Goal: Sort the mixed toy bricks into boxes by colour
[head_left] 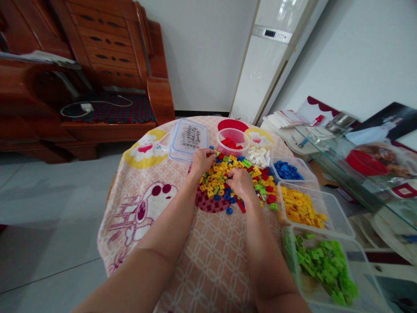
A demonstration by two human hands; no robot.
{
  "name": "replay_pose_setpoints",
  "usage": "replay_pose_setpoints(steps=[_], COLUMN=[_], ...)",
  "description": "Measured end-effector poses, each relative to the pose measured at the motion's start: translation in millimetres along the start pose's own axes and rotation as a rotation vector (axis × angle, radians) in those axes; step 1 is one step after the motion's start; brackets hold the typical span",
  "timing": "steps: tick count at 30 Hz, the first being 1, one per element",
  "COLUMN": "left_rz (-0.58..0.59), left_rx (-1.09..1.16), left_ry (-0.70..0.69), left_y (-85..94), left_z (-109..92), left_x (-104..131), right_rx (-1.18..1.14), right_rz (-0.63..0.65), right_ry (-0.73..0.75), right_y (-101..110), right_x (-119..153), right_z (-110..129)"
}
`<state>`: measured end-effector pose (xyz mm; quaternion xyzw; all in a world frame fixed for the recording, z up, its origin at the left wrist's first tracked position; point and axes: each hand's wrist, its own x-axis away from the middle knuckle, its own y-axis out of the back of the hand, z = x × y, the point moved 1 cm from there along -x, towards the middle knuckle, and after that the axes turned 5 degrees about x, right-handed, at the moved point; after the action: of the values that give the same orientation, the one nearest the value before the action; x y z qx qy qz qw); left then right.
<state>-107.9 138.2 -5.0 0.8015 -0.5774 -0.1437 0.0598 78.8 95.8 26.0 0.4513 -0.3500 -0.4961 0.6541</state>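
Observation:
A mixed pile of yellow, red, blue and green toy bricks (213, 180) lies on the patterned tablecloth. At the pile's upper left edge my left hand (203, 161) has its fingers pressed together, and what they hold, if anything, is too small to name. My right hand (240, 181) reaches into the middle of the pile with its fingers curled together; their tips are partly hidden among the bricks. Just behind the pile are a round tub (246, 138) with red bricks and a heap of white bricks (258, 156).
Clear boxes hold blue bricks (288, 170), yellow bricks (301, 206) and green bricks (325, 265) along the right. Lidded containers (189, 138) lie at the back left. Beyond the table's right side is a glass shelf (355, 174); a wooden bench (107, 126) stands at the left.

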Motion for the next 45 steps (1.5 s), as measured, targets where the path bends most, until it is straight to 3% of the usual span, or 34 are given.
replay_pose_setpoints(steps=[12, 18, 26, 33, 38, 45], left_rz=[-0.014, -0.009, 0.001, -0.007, 0.002, 0.002], left_rx=[0.004, -0.011, -0.015, 0.001, 0.01, 0.004], left_ry=[-0.012, -0.019, -0.019, -0.024, -0.002, -0.011], left_y=[-1.4, -1.3, -0.1, -1.1, -0.5, 0.0], left_z=[6, 6, 6, 7, 4, 5], left_x=[-4, -4, -3, -4, -3, -3], right_rx=[-0.427, -0.375, -0.226, -0.797, -1.148, -1.317], right_rz=[-0.025, -0.052, 0.032, 0.06, -0.235, -1.012], right_ry=[0.087, 0.083, 0.104, -0.108, -0.237, -0.437], right_y=[1, 1, 5, 8, 9, 13], right_x=[-3, -5, -1, 2, -8, -19], right_z=[-27, -33, -20, -27, -38, -80])
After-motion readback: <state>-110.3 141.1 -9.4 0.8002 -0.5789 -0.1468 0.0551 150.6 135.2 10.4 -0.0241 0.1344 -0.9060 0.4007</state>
